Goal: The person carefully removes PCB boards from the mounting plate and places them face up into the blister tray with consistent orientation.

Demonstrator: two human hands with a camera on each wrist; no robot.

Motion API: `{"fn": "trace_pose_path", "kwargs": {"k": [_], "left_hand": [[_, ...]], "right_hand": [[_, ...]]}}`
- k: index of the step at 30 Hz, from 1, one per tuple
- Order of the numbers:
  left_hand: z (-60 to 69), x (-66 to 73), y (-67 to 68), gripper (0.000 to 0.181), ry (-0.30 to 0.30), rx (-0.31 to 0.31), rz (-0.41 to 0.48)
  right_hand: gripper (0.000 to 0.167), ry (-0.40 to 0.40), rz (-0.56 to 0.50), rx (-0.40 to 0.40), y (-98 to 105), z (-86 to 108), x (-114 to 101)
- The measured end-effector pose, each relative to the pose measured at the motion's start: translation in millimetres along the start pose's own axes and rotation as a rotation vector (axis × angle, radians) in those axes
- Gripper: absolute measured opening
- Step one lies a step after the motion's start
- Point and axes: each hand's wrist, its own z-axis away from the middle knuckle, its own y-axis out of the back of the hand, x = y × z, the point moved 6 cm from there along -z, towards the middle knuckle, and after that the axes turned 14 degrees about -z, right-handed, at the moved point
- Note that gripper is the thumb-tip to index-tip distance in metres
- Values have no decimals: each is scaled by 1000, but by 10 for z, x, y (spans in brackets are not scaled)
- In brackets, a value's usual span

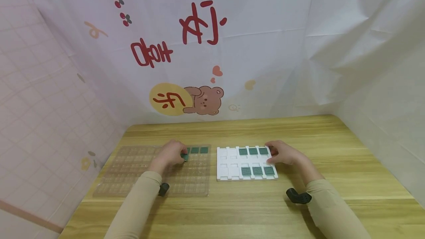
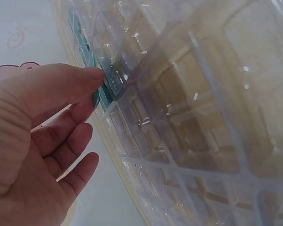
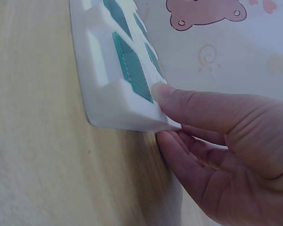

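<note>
In the head view the left hand (image 1: 172, 153) is over the clear compartment tray (image 1: 196, 180), pinching a green chip (image 1: 185, 156) between thumb and fingers. The left wrist view shows that hand (image 2: 47, 113) with thumb and index finger at the green piece, beside the tray's edge. The right hand (image 1: 282, 153) grips the right end of the white tray (image 1: 229, 163); in the right wrist view its thumb lies on the tray's corner and the fingers are at its side. Several green chips (image 1: 257, 171) lie in the white tray's two rows, toward its right.
More green chips (image 1: 204, 150) sit in the clear tray's back row at its right end. Both trays lie on a wooden table (image 1: 239, 209), with a printed white curtain (image 1: 265, 47) behind. A black wrist device (image 1: 299, 196) is at the right sleeve.
</note>
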Motion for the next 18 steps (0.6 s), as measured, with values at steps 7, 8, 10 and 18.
{"fn": "trace_pose_path", "kwargs": {"k": [7,8,10,18], "left_hand": [[3,6,9,15,-4,-10,0],[5,7,8,15,-4,-12,0],[8,6,8,16,-2,-15,0],[21,-10,-12,19,18,-38,19]], "right_hand": [[71,-29,6,17,9,17,7],[71,-29,5,17,9,18,4],[71,-30,7,17,9,20,-1],[70,-19,15,11,16,22,-18]]}}
